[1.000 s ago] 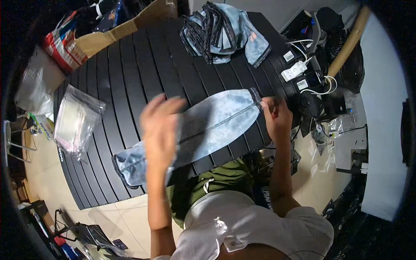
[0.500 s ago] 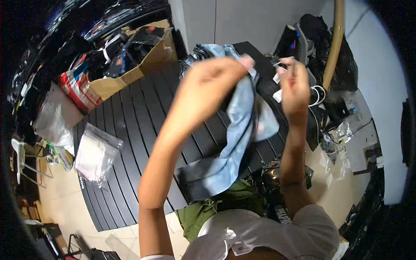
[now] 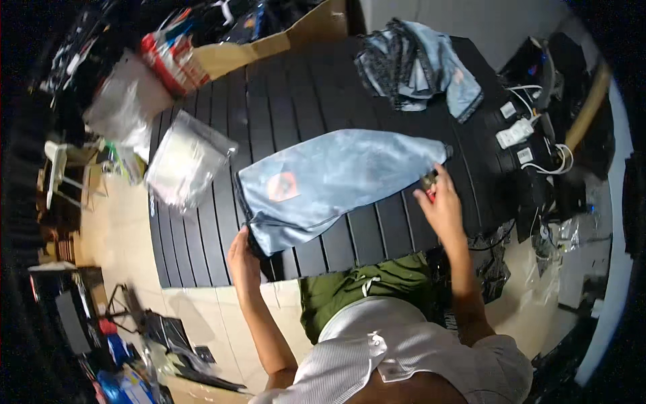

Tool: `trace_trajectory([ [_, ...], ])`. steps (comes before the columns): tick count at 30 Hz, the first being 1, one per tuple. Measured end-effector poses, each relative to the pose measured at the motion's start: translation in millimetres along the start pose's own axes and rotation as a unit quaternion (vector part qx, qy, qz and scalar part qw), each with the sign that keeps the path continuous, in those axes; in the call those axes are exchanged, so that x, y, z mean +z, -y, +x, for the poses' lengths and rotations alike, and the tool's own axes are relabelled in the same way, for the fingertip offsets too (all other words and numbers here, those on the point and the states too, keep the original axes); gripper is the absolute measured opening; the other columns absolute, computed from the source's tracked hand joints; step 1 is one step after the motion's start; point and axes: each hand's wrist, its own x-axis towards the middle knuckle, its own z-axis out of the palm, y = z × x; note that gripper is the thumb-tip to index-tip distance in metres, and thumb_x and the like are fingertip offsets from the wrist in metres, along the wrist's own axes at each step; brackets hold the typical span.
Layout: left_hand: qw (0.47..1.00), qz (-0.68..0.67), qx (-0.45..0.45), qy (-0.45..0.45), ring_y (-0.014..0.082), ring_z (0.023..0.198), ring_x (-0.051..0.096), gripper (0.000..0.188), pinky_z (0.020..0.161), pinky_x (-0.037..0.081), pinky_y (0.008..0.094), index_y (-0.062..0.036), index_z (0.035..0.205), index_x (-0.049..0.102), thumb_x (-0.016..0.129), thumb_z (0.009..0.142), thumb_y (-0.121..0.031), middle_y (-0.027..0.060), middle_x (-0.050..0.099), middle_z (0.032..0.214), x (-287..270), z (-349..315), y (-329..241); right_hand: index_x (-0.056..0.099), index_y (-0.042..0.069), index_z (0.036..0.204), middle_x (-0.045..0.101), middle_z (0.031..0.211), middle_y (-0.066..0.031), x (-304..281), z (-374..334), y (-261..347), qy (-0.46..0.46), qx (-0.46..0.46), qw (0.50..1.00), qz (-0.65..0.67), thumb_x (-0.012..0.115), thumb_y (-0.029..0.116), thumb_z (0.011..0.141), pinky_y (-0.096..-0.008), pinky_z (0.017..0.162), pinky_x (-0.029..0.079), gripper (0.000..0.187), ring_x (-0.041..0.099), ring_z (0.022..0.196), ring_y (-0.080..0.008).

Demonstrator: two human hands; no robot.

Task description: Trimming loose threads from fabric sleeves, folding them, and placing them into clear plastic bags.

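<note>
A light-blue, sleeve-shaped piece of fabric [image 3: 336, 175] lies spread across the black slatted table. It has dark edging at both ends and an orange patch near its wide left end. My left hand [image 3: 243, 262] pinches the dark edge at the near left corner. At the narrow right end is my right hand [image 3: 444, 210], its fingers closed round a small red and brass-coloured tool [image 3: 430, 183]. The fingers hide most of that tool, so its kind does not show. Farther back lies a pile of similar blue fabric pieces [image 3: 410, 67] with dark edges.
A clear plastic bag [image 3: 188, 161] with pale contents lies on the table's left. Beyond it stand a red-and-white bag [image 3: 173, 64] and an open cardboard box [image 3: 269, 46]. White adapters and cables [image 3: 517, 134] sit at the right edge, near a tan pole [image 3: 589, 111].
The blue fabric, earlier bunched and hanging near my raised hands, now lies flat on the table. Both hands have come down and apart to its ends. The view has shifted.
</note>
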Motion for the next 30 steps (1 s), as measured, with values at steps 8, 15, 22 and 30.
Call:
trace_trajectory([
  [8,0.993,0.005,-0.1,0.066,0.0122,0.074,0.06,0.02,0.066,0.047,0.0236,-0.0011,0.091,0.059,0.053,0.089,-0.02,0.0052,0.064,0.083,-2,-17,-12,0.051,0.003,0.096,0.058,0.073,-0.0146,-8,53,-21,0.073,-0.167,0.981,-0.06,0.058,0.006,0.077,-0.0368,0.058,0.046,0.02,0.06,0.069,-0.0318],
  [15,0.964,-0.093,-0.2,0.147,0.0152,0.069,0.059,0.022,0.061,0.048,0.025,0.0008,0.091,0.057,0.056,0.085,-0.02,0.0074,0.062,0.081,18,-40,-24,0.045,0.007,0.08,0.046,0.067,0.0015,-81,116,-40,0.091,0.039,0.981,0.166,0.062,0.021,0.083,-0.0184,0.042,0.029,0.022,0.037,0.048,-0.0043],
  [22,0.959,-0.092,-0.235,0.126,0.0057,0.059,0.054,0.014,0.053,0.044,0.0186,-0.0069,0.085,0.06,0.057,0.088,-0.02,-0.001,0.06,0.072,59,-47,14,0.046,0.007,0.08,0.051,0.063,-0.0002,-27,79,13,-0.036,0.078,0.989,0.124,0.053,0.028,0.089,-0.0192,0.039,0.035,0.024,0.044,0.043,-0.0069],
  [30,0.96,-0.106,-0.213,0.15,0.005,0.06,0.052,0.008,0.055,0.044,0.0174,-0.0027,0.09,0.062,0.06,0.083,-0.005,0.0,0.06,0.075,73,-55,7,0.048,-0.001,0.089,0.051,0.064,-0.0056,5,-29,129,0.29,0.02,0.911,0.291,0.057,0.021,0.086,-0.0228,0.052,0.039,0.024,0.045,0.059,-0.0076],
])
